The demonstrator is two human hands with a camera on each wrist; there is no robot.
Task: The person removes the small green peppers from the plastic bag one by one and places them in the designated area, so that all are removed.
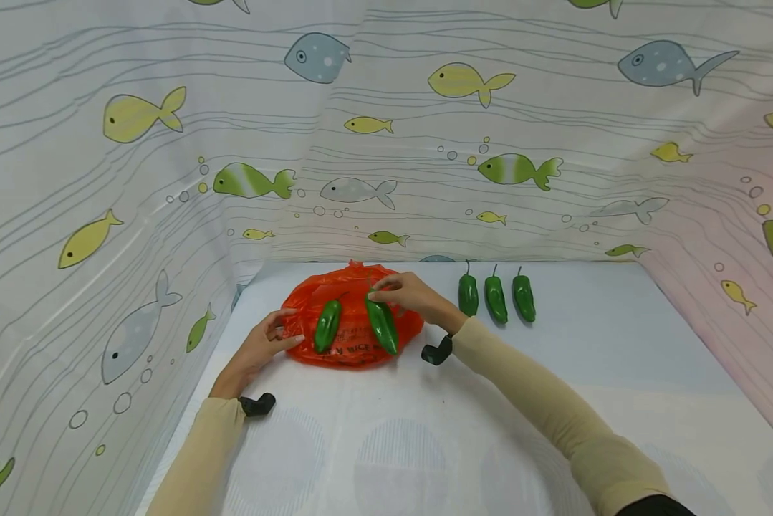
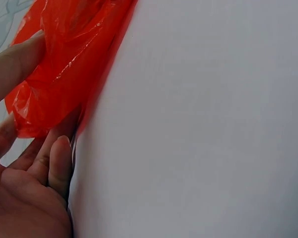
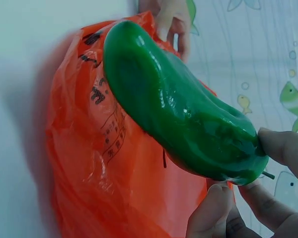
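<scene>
A red plastic bag (image 1: 354, 283) with dark printing lies on the table, and one green chili pepper (image 1: 327, 326) rests on top of it. My right hand (image 1: 415, 297) pinches a second green chili pepper (image 1: 382, 328) by its stem end, between thumb and fingers. That held pepper (image 3: 174, 106) hangs over the bag's right part, its tip toward me. At the bag's left edge, my left hand (image 1: 257, 351) has its thumb and fingers curved round the plastic (image 2: 72, 64). Part of those fingers is hidden behind the bag.
To the right of the bag, three more green chili peppers (image 1: 496, 299) lie in a row near the table's back edge. White cloth covers the table (image 1: 463, 430). Fish-patterned curtains (image 1: 412, 150) stand behind it and along both sides.
</scene>
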